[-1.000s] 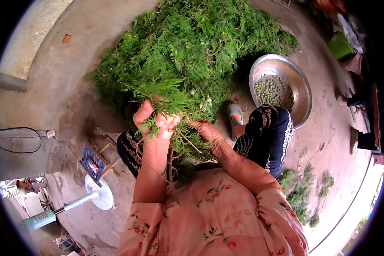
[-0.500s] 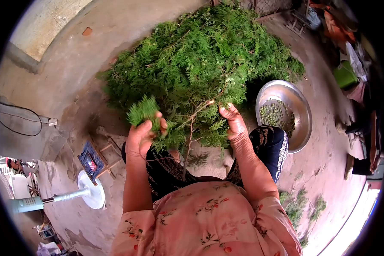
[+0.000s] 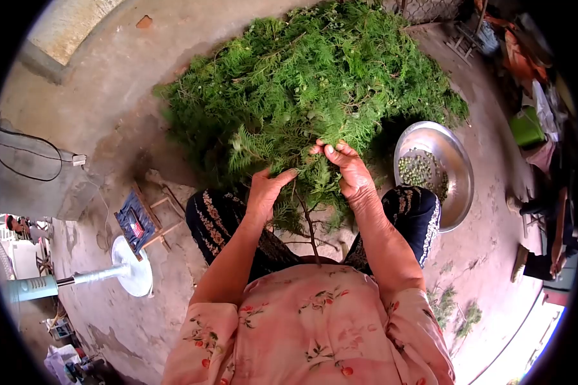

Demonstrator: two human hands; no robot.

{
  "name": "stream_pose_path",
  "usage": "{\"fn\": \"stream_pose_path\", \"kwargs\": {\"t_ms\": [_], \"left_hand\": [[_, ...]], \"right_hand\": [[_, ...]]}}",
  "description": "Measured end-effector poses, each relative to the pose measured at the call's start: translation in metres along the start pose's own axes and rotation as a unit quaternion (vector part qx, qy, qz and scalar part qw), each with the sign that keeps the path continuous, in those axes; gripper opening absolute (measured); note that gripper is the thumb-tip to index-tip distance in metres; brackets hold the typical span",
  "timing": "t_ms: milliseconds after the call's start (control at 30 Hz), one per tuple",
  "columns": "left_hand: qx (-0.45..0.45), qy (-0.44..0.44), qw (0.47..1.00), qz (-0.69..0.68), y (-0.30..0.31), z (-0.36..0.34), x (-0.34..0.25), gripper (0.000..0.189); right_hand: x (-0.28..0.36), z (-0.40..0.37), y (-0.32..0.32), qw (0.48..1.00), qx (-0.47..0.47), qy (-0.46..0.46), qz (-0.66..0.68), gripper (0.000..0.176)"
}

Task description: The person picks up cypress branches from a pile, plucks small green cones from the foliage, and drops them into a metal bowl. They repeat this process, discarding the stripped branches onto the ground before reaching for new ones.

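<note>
A leafy evergreen branch (image 3: pixel 309 224) with flat, scale-like sprays lies across my lap, its bare brown stem pointing toward my waist. My left hand (image 3: pixel 268 190) is closed on its foliage, thumb on top and the other fingers mostly hidden in the leaves. A little higher and to the right, my right hand (image 3: pixel 353 172) pinches a green sprig with thumb and fingertips. Anything small between those fingertips cannot be made out. Beyond both hands rises a large heap of cut evergreen branches (image 3: pixel 302 83).
A metal basin (image 3: pixel 457 215) with small round green cones (image 3: pixel 417 170) stands right of my knee. To the left are a small wooden stool (image 3: pixel 138 224) and a standing fan (image 3: pixel 38 287). Loose sprigs (image 3: pixel 470 317) lie on the floor, lower right. Another person's legs (image 3: pixel 542 266) show far right.
My left hand has moved right and down, from a blurred green tuft at the left to the branch beside my right hand. My right hand has shifted slightly, its fingers now pinching foliage.
</note>
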State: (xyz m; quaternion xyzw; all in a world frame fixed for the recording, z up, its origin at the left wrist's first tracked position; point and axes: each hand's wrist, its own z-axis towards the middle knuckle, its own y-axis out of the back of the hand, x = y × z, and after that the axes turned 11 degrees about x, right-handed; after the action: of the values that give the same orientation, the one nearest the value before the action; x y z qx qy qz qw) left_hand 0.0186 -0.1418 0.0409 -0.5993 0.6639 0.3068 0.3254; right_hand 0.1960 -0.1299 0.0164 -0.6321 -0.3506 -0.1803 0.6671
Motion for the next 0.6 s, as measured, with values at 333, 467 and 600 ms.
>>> {"fn": "stream_pose_path", "kwargs": {"t_ms": [333, 467, 600], "left_hand": [[-0.106, -0.184, 0.970, -0.120, 0.026, 0.021, -0.008, 0.061], [-0.093, -0.138, 0.975, -0.145, 0.037, 0.032, -0.017, 0.035], [0.067, -0.116, 0.966, -0.223, 0.058, 0.038, -0.019, 0.020]], "right_hand": [[0.021, 0.030, 0.019, 0.970, -0.189, -0.012, -0.152, 0.020], [0.039, 0.031, -0.013, 0.962, -0.158, -0.036, -0.220, 0.017], [0.038, 0.027, 0.004, 0.947, -0.170, 0.065, -0.264, 0.038]]}}
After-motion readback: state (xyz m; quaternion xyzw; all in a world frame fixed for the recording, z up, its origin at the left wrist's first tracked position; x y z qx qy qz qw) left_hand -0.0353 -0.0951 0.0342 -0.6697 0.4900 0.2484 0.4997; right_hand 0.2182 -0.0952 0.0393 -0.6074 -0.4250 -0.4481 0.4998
